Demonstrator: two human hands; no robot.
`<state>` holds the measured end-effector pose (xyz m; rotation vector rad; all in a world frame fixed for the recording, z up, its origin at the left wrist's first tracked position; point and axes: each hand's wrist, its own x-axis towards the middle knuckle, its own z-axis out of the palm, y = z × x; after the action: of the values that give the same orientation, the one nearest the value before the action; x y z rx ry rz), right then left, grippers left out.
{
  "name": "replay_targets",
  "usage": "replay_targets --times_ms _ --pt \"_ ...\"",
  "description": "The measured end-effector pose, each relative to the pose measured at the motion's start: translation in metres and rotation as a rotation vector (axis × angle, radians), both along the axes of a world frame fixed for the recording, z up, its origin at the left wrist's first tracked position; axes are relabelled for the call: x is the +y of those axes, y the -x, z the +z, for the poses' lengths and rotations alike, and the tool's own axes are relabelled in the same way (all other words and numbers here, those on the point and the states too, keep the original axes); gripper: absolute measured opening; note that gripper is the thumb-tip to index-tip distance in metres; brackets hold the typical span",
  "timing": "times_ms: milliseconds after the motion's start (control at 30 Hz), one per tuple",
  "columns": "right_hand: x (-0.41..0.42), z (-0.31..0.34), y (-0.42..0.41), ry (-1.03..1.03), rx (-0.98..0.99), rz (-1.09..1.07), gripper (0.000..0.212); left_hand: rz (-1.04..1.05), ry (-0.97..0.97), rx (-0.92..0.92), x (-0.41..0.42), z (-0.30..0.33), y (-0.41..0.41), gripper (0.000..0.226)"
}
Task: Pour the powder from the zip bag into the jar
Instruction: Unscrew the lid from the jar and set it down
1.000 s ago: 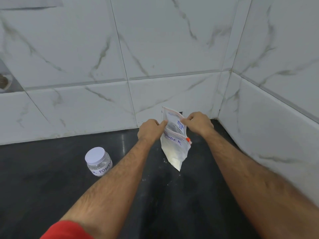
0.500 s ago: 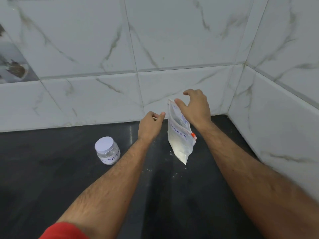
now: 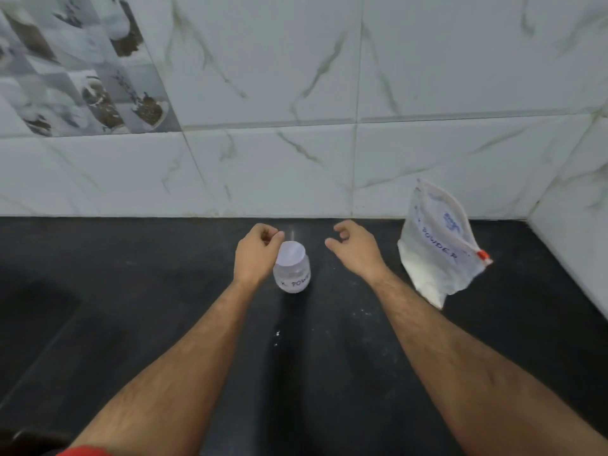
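The zip bag (image 3: pixel 439 245) now stands by itself on the black surface (image 3: pixel 131 307), propped upright with its white powder settled in the lower part and its orange slider at the right end of the zip; half a second ago the right hand was on its top edge, and a second ago both hands pinched its mouth. It sits at about three o'clock from the jar (image 3: pixel 292 268), well apart from it and close to the corner where the tiled walls meet. The jar stands upright with its white lid on and handwritten lettering on its side, now in the middle of the view rather than off to the left as before, since the camera has turned toward it. The left hand (image 3: pixel 258 253) has come across to the jar and sits just beside it at nine o'clock, overlapping its left edge, fingers curled in; I cannot tell whether the grip is touching the jar. The right hand (image 3: pixel 353 248) has left the bag and hovers at three o'clock from the jar, apart from it, its grip loosely open and holding nothing. A few white specks of powder (image 3: pixel 278 334) lie on the surface at six o'clock from the jar. A patterned tile (image 3: pixel 82 67) has come into view at upper left.
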<state>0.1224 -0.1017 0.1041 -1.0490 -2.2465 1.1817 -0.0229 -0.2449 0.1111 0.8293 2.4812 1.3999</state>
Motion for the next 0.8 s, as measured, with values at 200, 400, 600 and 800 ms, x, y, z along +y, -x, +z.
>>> replay_targets --times_ms 200,400,600,800 --pt "-0.026 -0.052 0.029 0.174 -0.252 0.063 0.067 -0.026 0.093 -0.244 -0.046 -0.059 0.049 0.026" --pt "-0.036 -0.077 0.049 0.263 -0.277 0.078 0.098 -0.237 0.134 -0.45 -0.036 -0.085 0.047 0.061" --pt "-0.042 -0.093 0.057 0.342 -0.201 0.076 0.094 -0.316 0.106 -0.461 -0.021 -0.091 0.044 0.061" --pt "-0.052 -0.086 0.05 0.339 -0.039 0.041 0.082 -0.316 0.076 -0.431 -0.023 -0.094 0.043 0.05"
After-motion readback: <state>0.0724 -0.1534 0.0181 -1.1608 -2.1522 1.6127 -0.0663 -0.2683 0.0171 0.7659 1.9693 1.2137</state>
